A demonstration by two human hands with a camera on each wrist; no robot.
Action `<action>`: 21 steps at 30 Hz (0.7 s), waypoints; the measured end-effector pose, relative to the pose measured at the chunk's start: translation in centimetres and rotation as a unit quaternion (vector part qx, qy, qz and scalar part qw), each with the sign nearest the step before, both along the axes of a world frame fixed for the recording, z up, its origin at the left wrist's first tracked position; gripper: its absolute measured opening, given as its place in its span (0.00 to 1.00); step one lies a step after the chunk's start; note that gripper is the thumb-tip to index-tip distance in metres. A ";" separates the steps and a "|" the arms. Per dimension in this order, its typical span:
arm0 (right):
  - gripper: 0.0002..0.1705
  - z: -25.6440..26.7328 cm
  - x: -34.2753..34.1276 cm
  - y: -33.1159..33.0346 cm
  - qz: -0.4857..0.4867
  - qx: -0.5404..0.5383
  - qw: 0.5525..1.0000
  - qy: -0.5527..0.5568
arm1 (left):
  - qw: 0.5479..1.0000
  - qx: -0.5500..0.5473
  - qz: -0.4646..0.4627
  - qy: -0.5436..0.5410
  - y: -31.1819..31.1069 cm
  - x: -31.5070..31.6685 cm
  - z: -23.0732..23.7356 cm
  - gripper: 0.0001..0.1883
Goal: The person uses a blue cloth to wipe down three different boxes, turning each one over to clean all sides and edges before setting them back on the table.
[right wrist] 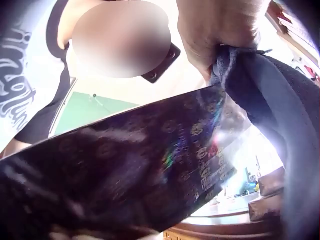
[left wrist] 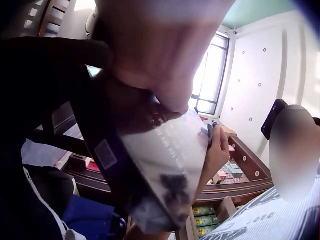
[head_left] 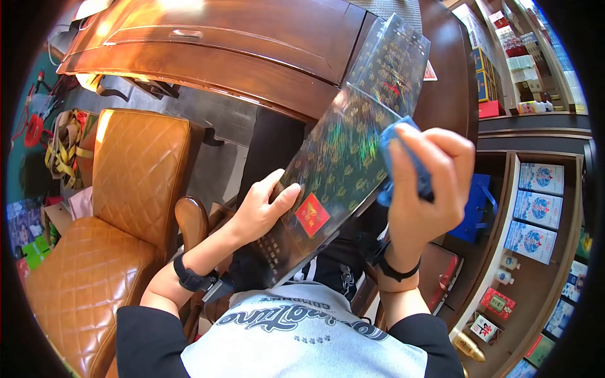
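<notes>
A long, glossy dark box point(head_left: 343, 151) with a gold pattern and a red label slants across the person's lap in the head view. The left hand point(head_left: 265, 205) grips its left edge, thumb lying on the patterned face. At the opposite long edge, the right hand point(head_left: 432, 173) pinches a bunched blue cloth point(head_left: 387, 160), which overlaps that edge. In the right wrist view the cloth point(right wrist: 270, 95) hangs down from the fingers beside the box point(right wrist: 125, 155). Beyond the box's far end shows a similar dark patterned surface point(head_left: 392, 60) with a red mark.
A wooden desk point(head_left: 239, 38) stands in front, its dark top point(head_left: 447, 82) running along the right. On the left is a brown quilted leather chair point(head_left: 142, 151). Shelves point(head_left: 513, 164) with boxed goods line the right side, near a blue bag point(head_left: 471, 217).
</notes>
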State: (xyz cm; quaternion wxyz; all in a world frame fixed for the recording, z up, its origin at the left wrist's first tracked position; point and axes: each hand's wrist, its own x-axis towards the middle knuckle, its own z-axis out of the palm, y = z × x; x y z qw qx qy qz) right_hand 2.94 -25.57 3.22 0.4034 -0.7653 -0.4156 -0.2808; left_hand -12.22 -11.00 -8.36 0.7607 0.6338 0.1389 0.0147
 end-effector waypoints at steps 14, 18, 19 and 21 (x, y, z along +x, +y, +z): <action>0.20 -1.1 0.8 -1.0 -0.022 -0.070 0.997 -0.032 | 0.998 0.023 0.029 -0.045 -0.8 0.0 1.9 0.19; 0.18 -1.3 -0.5 -0.9 0.046 -0.114 0.992 -0.034 | 0.991 0.121 0.034 -0.051 -1.0 0.0 3.0 0.26; 0.17 -1.9 -1.6 -0.9 0.098 -0.133 0.986 -0.033 | 0.990 0.132 0.031 -0.039 -0.9 0.0 3.1 0.29; 0.17 -2.4 -2.1 -0.9 0.149 -0.153 0.976 -0.038 | 0.986 0.163 0.025 -0.035 -1.0 -0.1 3.2 0.29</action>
